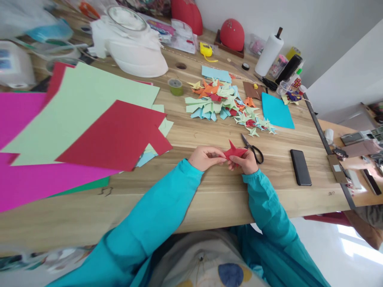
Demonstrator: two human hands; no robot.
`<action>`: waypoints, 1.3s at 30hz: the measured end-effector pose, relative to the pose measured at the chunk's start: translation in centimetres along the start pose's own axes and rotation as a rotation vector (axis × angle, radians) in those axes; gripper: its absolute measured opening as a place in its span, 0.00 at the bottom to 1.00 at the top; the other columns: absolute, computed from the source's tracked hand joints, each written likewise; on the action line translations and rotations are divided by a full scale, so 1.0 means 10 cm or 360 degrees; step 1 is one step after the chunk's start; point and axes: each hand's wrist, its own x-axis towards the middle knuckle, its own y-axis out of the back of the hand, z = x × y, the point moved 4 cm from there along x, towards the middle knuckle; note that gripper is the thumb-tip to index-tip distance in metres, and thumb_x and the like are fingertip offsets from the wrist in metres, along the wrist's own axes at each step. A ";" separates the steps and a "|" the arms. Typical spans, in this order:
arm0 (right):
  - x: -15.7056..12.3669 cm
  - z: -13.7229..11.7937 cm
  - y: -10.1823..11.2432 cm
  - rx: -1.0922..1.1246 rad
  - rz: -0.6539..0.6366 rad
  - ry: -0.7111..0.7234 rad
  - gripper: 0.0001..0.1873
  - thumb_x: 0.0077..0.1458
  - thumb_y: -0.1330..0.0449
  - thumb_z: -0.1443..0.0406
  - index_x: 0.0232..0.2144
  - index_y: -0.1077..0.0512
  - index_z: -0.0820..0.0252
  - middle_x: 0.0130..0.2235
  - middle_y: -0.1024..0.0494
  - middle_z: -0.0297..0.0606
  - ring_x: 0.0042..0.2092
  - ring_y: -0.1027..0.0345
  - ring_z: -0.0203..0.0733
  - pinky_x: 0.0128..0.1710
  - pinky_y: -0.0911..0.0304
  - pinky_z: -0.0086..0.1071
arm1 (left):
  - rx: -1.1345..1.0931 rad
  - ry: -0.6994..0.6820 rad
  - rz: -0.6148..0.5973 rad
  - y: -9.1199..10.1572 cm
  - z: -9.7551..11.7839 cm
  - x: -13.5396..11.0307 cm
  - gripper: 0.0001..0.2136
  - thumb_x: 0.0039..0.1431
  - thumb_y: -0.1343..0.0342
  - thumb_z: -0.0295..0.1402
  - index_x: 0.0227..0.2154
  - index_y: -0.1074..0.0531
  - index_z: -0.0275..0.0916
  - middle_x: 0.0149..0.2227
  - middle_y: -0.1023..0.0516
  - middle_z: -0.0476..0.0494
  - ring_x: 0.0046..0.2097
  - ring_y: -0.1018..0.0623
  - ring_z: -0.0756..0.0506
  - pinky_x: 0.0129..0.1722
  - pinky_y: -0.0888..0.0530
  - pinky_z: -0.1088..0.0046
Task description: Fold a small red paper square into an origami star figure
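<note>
A small red folded paper figure (235,152) with pointed tips is held just above the wooden table (209,195). My left hand (205,157) pinches its left side with closed fingers. My right hand (244,161) grips its right side, fingers curled. Both arms wear teal sleeves. Black-handled scissors (253,148) lie on the table right behind my right hand. Farther back lies a pile of folded paper figures (223,104) in pale green, blue, orange and red.
Large sheets of red (115,133), pale green (77,103) and magenta paper (24,175) cover the left of the table. A black phone (300,167) lies to the right. A blue sheet (277,111), a tape roll (176,86), a paper towel roll (269,54) and a white container (131,48) stand farther back.
</note>
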 end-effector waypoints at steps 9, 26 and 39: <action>0.03 0.07 0.01 0.0108 -0.0017 -0.0060 0.14 0.35 0.32 0.62 0.23 0.29 0.66 0.19 0.24 0.36 0.17 0.33 0.34 0.13 0.37 0.24 | -0.0148 0.0077 -0.0093 -0.01 -0.04 0.01 0.12 0.37 0.34 0.37 0.23 0.26 0.34 0.24 0.22 0.45 0.26 0.23 0.48 0.30 0.25 0.71; 0.02 0.06 0.00 0.0096 0.0005 0.0011 0.15 0.35 0.32 0.64 0.23 0.34 0.63 0.21 0.23 0.37 0.18 0.31 0.38 0.15 0.36 0.27 | -0.0082 0.0189 0.0086 0.02 -0.04 0.04 0.16 0.36 0.34 0.40 0.21 0.31 0.33 0.19 0.24 0.46 0.22 0.25 0.50 0.25 0.29 0.74; 0.03 0.11 0.02 -0.0014 -0.0024 -0.0116 0.19 0.41 0.36 0.54 0.27 0.27 0.67 0.21 0.23 0.37 0.18 0.31 0.36 0.15 0.36 0.26 | 0.0007 0.0166 0.0190 0.03 -0.01 0.03 0.15 0.36 0.35 0.41 0.20 0.31 0.34 0.17 0.25 0.47 0.21 0.25 0.49 0.25 0.29 0.73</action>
